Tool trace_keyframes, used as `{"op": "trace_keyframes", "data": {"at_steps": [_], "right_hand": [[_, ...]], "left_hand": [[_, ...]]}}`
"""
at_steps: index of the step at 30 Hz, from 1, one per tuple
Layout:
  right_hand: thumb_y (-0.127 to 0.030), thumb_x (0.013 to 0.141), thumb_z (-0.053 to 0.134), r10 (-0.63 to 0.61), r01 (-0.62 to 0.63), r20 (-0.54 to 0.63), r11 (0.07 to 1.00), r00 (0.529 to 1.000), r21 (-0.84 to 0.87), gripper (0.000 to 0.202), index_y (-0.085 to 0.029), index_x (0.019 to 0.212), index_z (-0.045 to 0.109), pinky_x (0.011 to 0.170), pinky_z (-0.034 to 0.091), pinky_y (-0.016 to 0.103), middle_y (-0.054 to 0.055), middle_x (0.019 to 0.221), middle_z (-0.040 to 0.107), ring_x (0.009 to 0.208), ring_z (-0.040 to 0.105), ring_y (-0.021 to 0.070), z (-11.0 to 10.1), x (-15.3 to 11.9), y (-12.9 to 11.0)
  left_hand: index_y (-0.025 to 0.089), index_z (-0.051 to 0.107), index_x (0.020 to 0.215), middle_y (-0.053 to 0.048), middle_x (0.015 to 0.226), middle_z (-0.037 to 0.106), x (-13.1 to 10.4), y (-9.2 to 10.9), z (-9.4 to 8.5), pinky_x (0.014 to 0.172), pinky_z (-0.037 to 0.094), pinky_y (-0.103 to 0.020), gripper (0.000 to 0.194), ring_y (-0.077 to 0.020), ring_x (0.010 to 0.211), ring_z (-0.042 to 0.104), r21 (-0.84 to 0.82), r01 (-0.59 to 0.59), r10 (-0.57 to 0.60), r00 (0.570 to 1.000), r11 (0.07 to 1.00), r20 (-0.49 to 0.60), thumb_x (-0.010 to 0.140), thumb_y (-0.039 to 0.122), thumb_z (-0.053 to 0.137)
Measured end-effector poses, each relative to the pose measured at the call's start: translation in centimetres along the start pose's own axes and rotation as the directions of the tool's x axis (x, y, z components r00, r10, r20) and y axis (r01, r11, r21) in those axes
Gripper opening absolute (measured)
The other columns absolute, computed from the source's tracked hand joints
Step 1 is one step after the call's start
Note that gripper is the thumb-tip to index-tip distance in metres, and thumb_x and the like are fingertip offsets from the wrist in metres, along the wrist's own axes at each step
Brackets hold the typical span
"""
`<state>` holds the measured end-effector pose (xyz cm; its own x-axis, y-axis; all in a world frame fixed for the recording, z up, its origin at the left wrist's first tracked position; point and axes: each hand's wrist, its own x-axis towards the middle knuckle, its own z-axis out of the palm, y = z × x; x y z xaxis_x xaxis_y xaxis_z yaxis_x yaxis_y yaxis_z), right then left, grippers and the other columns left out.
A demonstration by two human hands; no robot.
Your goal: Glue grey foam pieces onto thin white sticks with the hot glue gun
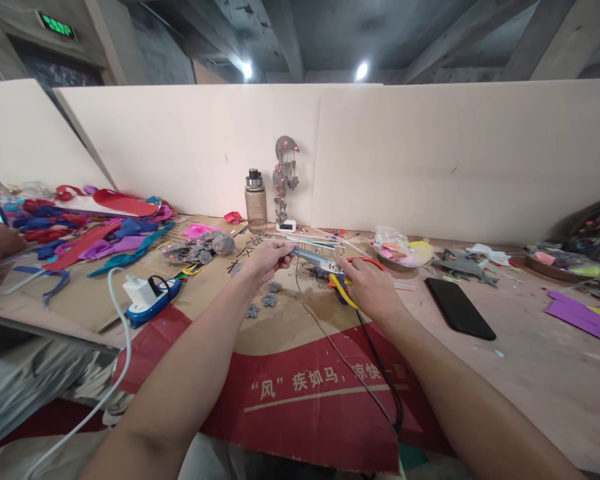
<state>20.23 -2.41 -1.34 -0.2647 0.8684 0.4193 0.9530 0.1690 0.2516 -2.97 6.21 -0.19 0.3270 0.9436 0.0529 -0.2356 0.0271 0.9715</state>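
My right hand (373,287) is closed on a pair of scissors with silver blades (317,259). A yellow handle loop (344,292) shows below the fingers. The blades point left, reaching the fingertips of my left hand (270,259). That hand is pinched at the blade tips on a grey yarn (320,327), which runs down over the cardboard toward me. Whether a small grey piece is also between the fingers is hidden. Several grey flower shapes (269,300) lie below my left hand. Under the scissors is a blue and orange tool (325,273), partly covered, near a black cord.
Cardboard (300,393) with red print covers the table before me. A blue power strip (153,303) is at left, a black phone (460,308) at right. Behind stand a bottle (256,202) and grey hanging ornament (285,170). Another person's hand (0,243) is at far left.
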Motion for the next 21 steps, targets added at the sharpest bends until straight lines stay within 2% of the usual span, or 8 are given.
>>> {"op": "trace_keyframes", "data": {"at_steps": [8,11,14,17,21], "right_hand": [[-0.02,0.088,0.043,0.024,-0.025,0.02,0.998,0.999,0.049,0.042,-0.026,0.128,0.052,0.059,0.034,0.028,0.008,0.109,0.066,0.088,0.062,0.0212,0.1,0.0,-0.2],[-0.024,0.089,0.045,0.042,-0.045,0.026,0.992,0.999,0.116,0.04,-0.027,0.128,0.053,0.063,0.037,0.028,0.007,0.11,0.067,0.092,0.062,0.0218,0.4,0.1,-0.1],[-0.031,0.089,0.047,0.047,-0.057,0.052,0.975,0.998,0.216,0.039,-0.029,0.128,0.055,0.066,0.038,0.028,0.006,0.107,0.068,0.092,0.063,0.0219,0.4,0.3,0.2],[-0.032,0.087,0.05,-0.027,-0.011,0.106,0.939,0.994,0.344,0.032,-0.031,0.117,0.063,0.067,0.038,0.027,0.004,0.103,0.07,0.091,0.063,0.0211,0.2,0.4,0.3],[-0.028,0.084,0.055,-0.147,0.029,0.217,0.882,0.965,0.47,0.027,-0.026,0.107,0.068,0.068,0.038,0.025,0.005,0.096,0.071,0.087,0.064,0.0194,0.0,0.2,-0.3]], "left_hand": [[0.009,0.061,0.065,0.001,0.051,0.048,0.4,-0.5,-0.3,0.046,0.035,-0.016,0.019,-0.0044,0.045,0.042,0.051,-0.01,0.01,1.0,0.999,-0.002,0.078,0.02,0.069],[0.01,0.06,0.064,0.001,0.051,0.049,0.9,-0.8,-0.9,0.046,0.035,-0.017,0.02,-0.0045,0.044,0.042,0.111,-0.034,0.042,0.997,0.993,-0.068,0.078,0.022,0.069],[0.011,0.061,0.066,0.002,0.051,0.05,1.4,-1.0,-1.7,0.044,0.034,-0.016,0.021,-0.0043,0.043,0.043,0.15,-0.1,0.127,0.975,0.984,-0.182,0.078,0.025,0.069],[0.011,0.062,0.071,0.0,0.057,0.057,1.5,-0.6,-2.2,0.046,0.037,-0.016,0.018,-0.0055,0.047,0.05,0.131,-0.157,0.188,0.944,0.979,-0.272,0.08,0.026,0.067],[0.01,0.061,0.075,-0.005,0.069,0.065,1.1,0.2,-1.9,0.048,0.041,-0.018,0.015,-0.0069,0.053,0.056,0.091,-0.171,0.191,0.937,0.981,-0.292,0.084,0.023,0.062]]}}
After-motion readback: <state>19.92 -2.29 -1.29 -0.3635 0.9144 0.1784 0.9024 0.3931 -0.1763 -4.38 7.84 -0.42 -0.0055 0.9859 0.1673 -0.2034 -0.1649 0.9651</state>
